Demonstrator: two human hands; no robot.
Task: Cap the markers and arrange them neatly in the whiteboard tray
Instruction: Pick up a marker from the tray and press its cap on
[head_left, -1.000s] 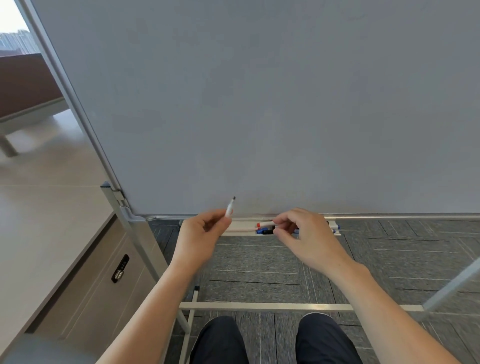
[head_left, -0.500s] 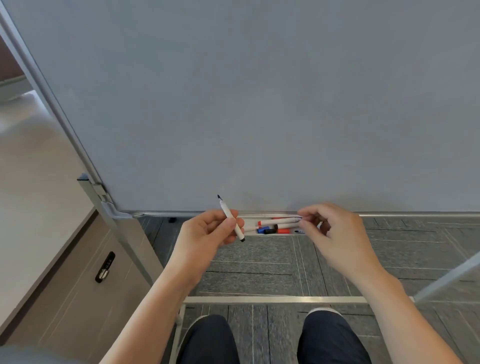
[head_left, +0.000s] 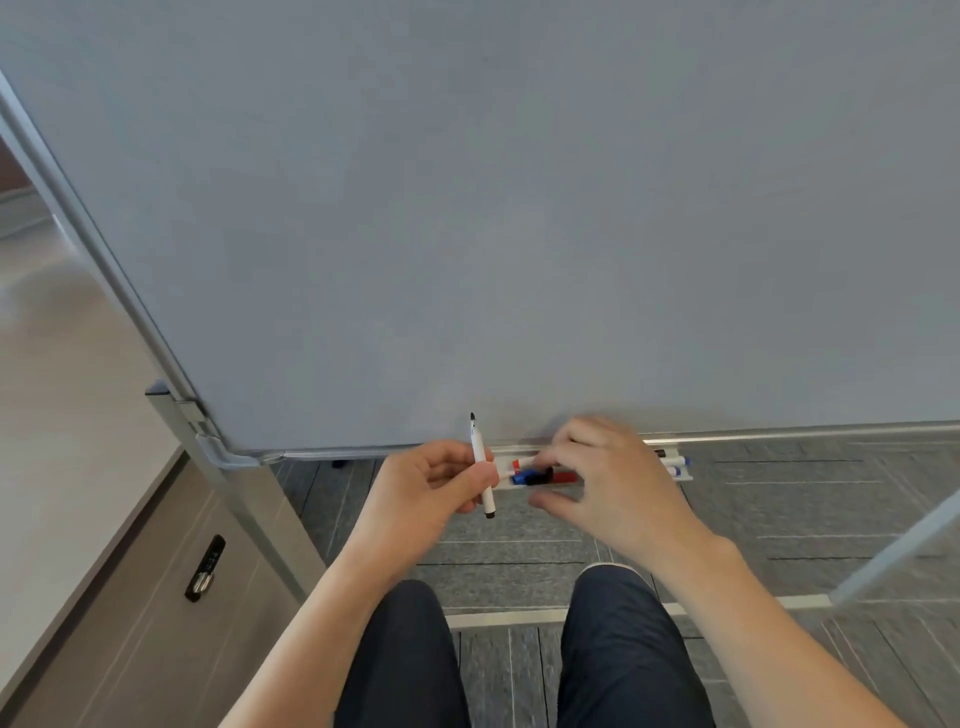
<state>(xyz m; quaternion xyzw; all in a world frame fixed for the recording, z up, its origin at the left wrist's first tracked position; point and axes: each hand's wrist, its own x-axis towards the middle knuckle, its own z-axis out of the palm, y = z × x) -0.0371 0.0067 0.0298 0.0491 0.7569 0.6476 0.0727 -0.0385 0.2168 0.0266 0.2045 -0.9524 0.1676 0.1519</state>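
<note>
Grey whiteboard (head_left: 519, 208) overhead, tray (head_left: 685, 475) along its lower edge. Left hand (head_left: 426, 493) pinching an uncapped marker (head_left: 480, 467), tip toward 12 o'clock. Right hand (head_left: 608, 483) at 3 o'clock, fingers curled over loose caps and markers (head_left: 540, 476) in tray; grip state unclear.

Hidden behind right hand (head_left: 613, 483): middle of tray (head_left: 683, 475) and markers (head_left: 540, 475); fingertips blurred, grip unclear.
</note>
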